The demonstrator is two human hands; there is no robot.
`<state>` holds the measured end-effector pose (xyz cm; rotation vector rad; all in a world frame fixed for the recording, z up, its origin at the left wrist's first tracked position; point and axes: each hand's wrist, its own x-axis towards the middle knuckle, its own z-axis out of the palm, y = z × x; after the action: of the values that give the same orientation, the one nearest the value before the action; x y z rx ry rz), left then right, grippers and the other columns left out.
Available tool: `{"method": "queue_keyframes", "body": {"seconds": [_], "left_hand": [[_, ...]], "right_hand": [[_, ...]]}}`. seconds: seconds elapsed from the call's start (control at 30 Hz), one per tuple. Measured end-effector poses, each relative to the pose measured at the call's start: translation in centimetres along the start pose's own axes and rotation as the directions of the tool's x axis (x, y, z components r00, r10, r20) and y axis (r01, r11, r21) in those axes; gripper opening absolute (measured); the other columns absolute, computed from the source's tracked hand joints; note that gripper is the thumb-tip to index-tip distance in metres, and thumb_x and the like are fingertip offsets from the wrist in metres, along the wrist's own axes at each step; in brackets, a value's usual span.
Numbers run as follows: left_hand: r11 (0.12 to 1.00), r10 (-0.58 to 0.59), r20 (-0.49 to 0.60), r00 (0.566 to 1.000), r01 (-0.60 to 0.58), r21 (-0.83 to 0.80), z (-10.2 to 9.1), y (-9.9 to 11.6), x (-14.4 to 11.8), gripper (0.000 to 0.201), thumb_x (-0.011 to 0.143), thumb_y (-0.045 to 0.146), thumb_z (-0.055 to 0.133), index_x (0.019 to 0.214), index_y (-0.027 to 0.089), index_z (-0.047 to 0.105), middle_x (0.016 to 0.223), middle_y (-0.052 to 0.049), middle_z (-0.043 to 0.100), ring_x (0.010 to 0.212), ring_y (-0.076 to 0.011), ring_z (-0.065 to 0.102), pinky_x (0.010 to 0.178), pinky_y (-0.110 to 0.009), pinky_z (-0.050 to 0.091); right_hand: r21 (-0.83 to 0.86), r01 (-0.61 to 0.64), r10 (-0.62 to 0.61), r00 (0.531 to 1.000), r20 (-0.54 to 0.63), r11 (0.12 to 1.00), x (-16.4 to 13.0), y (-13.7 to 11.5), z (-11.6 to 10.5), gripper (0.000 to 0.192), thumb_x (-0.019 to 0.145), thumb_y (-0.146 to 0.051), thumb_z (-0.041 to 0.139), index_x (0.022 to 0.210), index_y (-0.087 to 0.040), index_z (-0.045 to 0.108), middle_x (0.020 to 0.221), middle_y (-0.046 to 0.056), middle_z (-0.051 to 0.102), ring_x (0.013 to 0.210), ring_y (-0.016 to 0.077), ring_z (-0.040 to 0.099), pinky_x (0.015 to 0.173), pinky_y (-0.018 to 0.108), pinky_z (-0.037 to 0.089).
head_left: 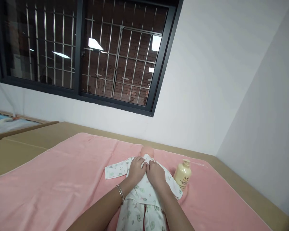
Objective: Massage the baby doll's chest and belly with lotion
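Note:
A baby doll lies on its back on the pink blanket (69,170), its bald head (147,151) toward the wall. It wears a white printed shirt (144,192) and matching pants (137,216). My left hand (136,169) and my right hand (156,173) meet on the chest just below the collar. Their fingers are bent onto the front of the shirt, thumbs close together, and seem to pinch the cloth; the fingertips are partly hidden. One sleeve stretches out to the left, the other slants down to the right. Bracelets circle my left wrist.
A pale yellow pump bottle (183,175) stands upright beside the right sleeve. The blanket covers a tan platform (31,141) against a white wall (195,96). Above is a dark-framed window (78,48) with metal bars. At the far left is a wood-edged basin (24,128).

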<state>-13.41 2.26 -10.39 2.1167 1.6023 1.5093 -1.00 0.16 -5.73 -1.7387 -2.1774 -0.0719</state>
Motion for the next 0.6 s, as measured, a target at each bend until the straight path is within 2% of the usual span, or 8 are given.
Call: {"method": "queue_keyframes", "body": {"seconds": [0.13, 0.23, 0.33, 0.47, 0.53, 0.6], "left_hand": [[0.988, -0.103, 0.001, 0.995, 0.102, 0.114, 0.4, -0.2, 0.1, 0.038, 0.086, 0.032, 0.05, 0.117, 0.015, 0.063, 0.122, -0.012, 0.064, 0.118, -0.0274, 0.053, 0.105, -0.044, 0.037], [0.99, -0.072, 0.053, 0.996, 0.065, 0.128, 0.2, 0.1, 0.2, 0.037, 0.088, 0.03, 0.048, 0.12, 0.016, 0.061, 0.126, -0.009, 0.062, 0.12, -0.0251, 0.052, 0.108, -0.042, 0.033], [0.995, -0.018, 0.083, 0.996, 0.009, 0.104, -0.4, 0.6, 0.2, 0.028, 0.088, 0.025, 0.048, 0.109, 0.021, 0.066, 0.115, -0.006, 0.067, 0.111, -0.0218, 0.056, 0.101, -0.037, 0.038], [0.984, -0.03, 0.049, 0.998, 0.021, 0.174, -0.8, 1.2, -0.1, 0.024, 0.09, 0.025, 0.045, 0.09, 0.021, 0.069, 0.098, -0.006, 0.068, 0.102, -0.0227, 0.058, 0.093, -0.037, 0.04], [0.974, -0.08, 0.025, 0.996, 0.073, 0.216, -0.8, 1.3, -0.3, 0.025, 0.09, 0.029, 0.045, 0.093, 0.02, 0.068, 0.099, -0.007, 0.067, 0.102, -0.0244, 0.057, 0.092, -0.038, 0.041], [0.966, -0.126, 0.023, 0.992, 0.118, 0.231, -0.7, 1.3, -0.2, 0.028, 0.089, 0.033, 0.047, 0.103, 0.018, 0.066, 0.105, -0.009, 0.066, 0.106, -0.0258, 0.056, 0.093, -0.039, 0.04]], "right_hand": [[0.006, 0.026, -0.026, 1.0, 0.011, 1.0, 0.3, 1.1, 0.0, 0.049, 0.096, -0.037, 0.033, 0.135, -0.012, 0.049, 0.142, 0.015, 0.047, 0.132, 0.0262, 0.041, 0.108, 0.036, 0.027], [0.004, 0.036, -0.036, 0.999, 0.01, 0.999, 0.4, 1.3, 0.1, 0.05, 0.096, -0.035, 0.033, 0.139, -0.012, 0.045, 0.145, 0.014, 0.044, 0.135, 0.026, 0.037, 0.11, 0.037, 0.023], [0.001, 0.035, -0.035, 0.999, -0.003, 0.999, 0.1, 0.5, 0.0, 0.042, 0.095, -0.031, 0.035, 0.129, -0.016, 0.054, 0.135, 0.012, 0.055, 0.128, 0.0238, 0.046, 0.105, 0.033, 0.029], [-0.017, -0.052, 0.052, 0.998, -0.029, 0.998, -0.3, -0.3, 0.0, 0.039, 0.096, -0.03, 0.031, 0.109, -0.015, 0.064, 0.109, 0.016, 0.067, 0.101, 0.0251, 0.063, 0.087, 0.033, 0.041], [-0.02, -0.074, 0.074, 0.997, -0.034, 0.997, -0.3, -0.2, 0.1, 0.04, 0.096, -0.034, 0.032, 0.107, -0.014, 0.065, 0.105, 0.016, 0.068, 0.098, 0.0259, 0.064, 0.085, 0.034, 0.041], [-0.015, -0.057, 0.056, 0.998, -0.034, 0.998, -0.1, 0.2, 0.2, 0.04, 0.095, -0.035, 0.034, 0.114, -0.014, 0.063, 0.116, 0.016, 0.065, 0.109, 0.0265, 0.059, 0.091, 0.034, 0.039]]}}
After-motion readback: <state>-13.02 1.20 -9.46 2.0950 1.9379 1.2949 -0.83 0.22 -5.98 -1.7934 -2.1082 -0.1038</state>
